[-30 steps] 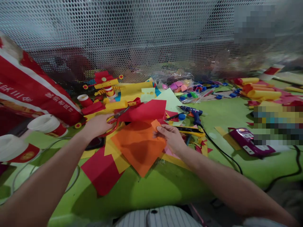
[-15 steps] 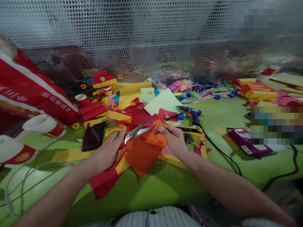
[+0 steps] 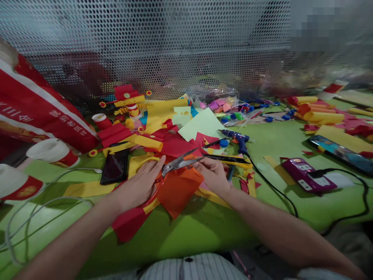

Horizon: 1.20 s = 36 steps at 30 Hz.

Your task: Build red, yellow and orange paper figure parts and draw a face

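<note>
My left hand [image 3: 144,179] is closed round the handles of a pair of scissors [image 3: 171,165], one loop red and the other yellow. The blades point to the right and stand a little apart, with orange paper [image 3: 180,190] between and under them. My right hand [image 3: 214,175] pinches the edge of that orange paper close to the blade tips. Beneath it lie red paper [image 3: 129,225] and yellow scraps. A yellow-and-black utility knife [image 3: 233,159] rests just beyond my right hand.
A phone [image 3: 115,165], paper cups [image 3: 52,152] and a red bag [image 3: 43,105] stand at the left. A blue glue gun [image 3: 239,140], a purple power strip [image 3: 305,175] with a black cable and another phone [image 3: 340,153] lie rightward. A perforated metal screen [image 3: 180,46] borders the back.
The scissors have moved to the right, farther over the orange paper, and their blades are closer together. My right hand has stayed nearly in place at the paper's edge.
</note>
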Available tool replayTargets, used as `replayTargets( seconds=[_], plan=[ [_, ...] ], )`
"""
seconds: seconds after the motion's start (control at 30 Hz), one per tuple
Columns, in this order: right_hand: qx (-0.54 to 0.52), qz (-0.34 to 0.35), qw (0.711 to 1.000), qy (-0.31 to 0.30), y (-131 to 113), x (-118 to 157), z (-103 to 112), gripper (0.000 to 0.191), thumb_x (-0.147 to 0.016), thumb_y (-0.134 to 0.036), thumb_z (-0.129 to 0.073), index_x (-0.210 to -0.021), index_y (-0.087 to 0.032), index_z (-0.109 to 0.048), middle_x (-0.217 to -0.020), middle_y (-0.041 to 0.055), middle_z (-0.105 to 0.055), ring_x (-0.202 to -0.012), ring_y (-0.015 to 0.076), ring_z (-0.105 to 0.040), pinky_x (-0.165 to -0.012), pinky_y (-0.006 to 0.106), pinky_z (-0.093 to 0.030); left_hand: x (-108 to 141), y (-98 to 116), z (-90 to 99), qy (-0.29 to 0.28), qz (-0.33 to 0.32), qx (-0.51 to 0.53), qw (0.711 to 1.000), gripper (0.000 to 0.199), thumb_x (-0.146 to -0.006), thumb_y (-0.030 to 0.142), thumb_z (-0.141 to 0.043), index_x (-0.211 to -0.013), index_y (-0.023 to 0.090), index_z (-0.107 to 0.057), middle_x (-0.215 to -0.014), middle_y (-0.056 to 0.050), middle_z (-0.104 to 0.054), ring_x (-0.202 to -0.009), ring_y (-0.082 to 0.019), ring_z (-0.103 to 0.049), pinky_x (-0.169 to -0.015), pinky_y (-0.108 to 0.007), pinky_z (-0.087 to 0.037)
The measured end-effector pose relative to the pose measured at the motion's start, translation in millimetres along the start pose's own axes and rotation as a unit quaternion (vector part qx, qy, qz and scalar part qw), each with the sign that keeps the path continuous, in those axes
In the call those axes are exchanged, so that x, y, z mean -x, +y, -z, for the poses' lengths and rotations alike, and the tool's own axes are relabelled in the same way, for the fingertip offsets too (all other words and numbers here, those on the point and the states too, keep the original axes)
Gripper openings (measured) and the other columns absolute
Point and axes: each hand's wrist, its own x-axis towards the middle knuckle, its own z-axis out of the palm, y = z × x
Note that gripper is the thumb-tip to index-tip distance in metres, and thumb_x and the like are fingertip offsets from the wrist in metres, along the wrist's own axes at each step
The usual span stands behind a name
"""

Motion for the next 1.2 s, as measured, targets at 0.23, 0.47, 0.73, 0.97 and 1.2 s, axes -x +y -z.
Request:
replayTargets(
  seconds=[0.23, 0.47, 0.73, 0.97, 1.2],
  plan=[
    [-0.001, 0.018, 1.0, -0.003, 8.1, 1.8, 1.8, 0.019, -0.069, -0.038, -0.067, -0.061, -0.021, -0.069, -0.057, 0.0005, -0.062, -0.058, 0.0145, -0.053, -0.053, 0.026, -0.043, 0.2, 0.6, -2.3, -0.01, 0.009, 0.003, 1.0, 0.061, -0.084, 0.013, -0.027, -0.144, 0.01, -0.013, -0.134, -0.02, -0.039, -0.125, -0.028, -0.035, -0.101, -0.047, -0.035],
    [0.022, 0.036, 0.999, 0.001, 3.9, 1.8, 1.1, 0.029, -0.069, -0.046, -0.066, -0.057, -0.019, -0.067, -0.053, 0.0006, -0.058, -0.055, 0.0138, -0.051, -0.05, 0.025, -0.042, 0.1, 0.6, -3.5, -0.001, -0.005, -0.022, 1.0, 0.06, -0.085, 0.011, -0.025, -0.143, 0.009, -0.014, -0.129, -0.019, -0.045, -0.119, -0.026, -0.043, -0.099, -0.043, -0.038],
    [0.028, 0.055, 0.998, -0.003, 1.4, 4.0, -1.3, 0.033, -0.071, -0.048, -0.063, -0.055, -0.019, -0.065, -0.051, 0.0004, -0.056, -0.054, 0.0133, -0.051, -0.048, 0.024, -0.041, -0.6, -3.8, -7.5, 0.013, -0.018, -0.075, 0.997, 0.06, -0.083, 0.006, -0.025, -0.143, 0.01, -0.016, -0.126, -0.018, -0.049, -0.115, -0.024, -0.047, -0.097, -0.04, -0.04],
    [0.017, 0.05, 0.999, -0.01, 0.9, 4.1, -0.3, 0.028, -0.071, -0.044, -0.064, -0.057, -0.019, -0.066, -0.053, -0.0001, -0.055, -0.053, 0.0119, -0.048, -0.047, 0.023, -0.04, -1.1, -4.2, -7.6, 0.018, -0.021, -0.104, 0.994, 0.058, -0.084, 0.006, -0.026, -0.141, 0.009, -0.021, -0.126, -0.018, -0.05, -0.115, -0.025, -0.049, -0.094, -0.039, -0.042],
    [0.02, 0.048, 0.999, -0.013, 0.7, 4.5, -1.1, 0.029, -0.072, -0.043, -0.064, -0.056, -0.019, -0.066, -0.052, -0.0003, -0.053, -0.051, 0.011, -0.046, -0.045, 0.022, -0.039, 0.3, -10.2, -9.5, 0.026, -0.032, -0.101, 0.994, 0.063, -0.08, 0.003, -0.029, -0.142, 0.013, -0.021, -0.123, -0.015, -0.053, -0.111, -0.022, -0.052, -0.092, -0.036, -0.044]
  ],
)
